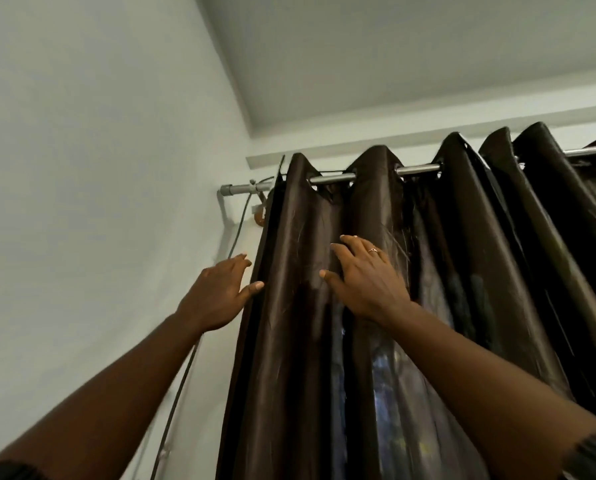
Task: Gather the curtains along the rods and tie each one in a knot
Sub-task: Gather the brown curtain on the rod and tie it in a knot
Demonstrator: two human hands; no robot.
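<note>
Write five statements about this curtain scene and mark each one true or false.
1. The dark brown curtain hangs from a metal rod. True.
2. The curtain is already tied in a knot. False: it hangs loose in long folds.
3. The right hand wears a ring and rests on the curtain. True.
4. The left hand holds the rod. False: it is below the rod, at the curtain's left edge, with its thumb touching the fabric.
5. A thin cable runs down the wall left of the curtain. True.
</note>
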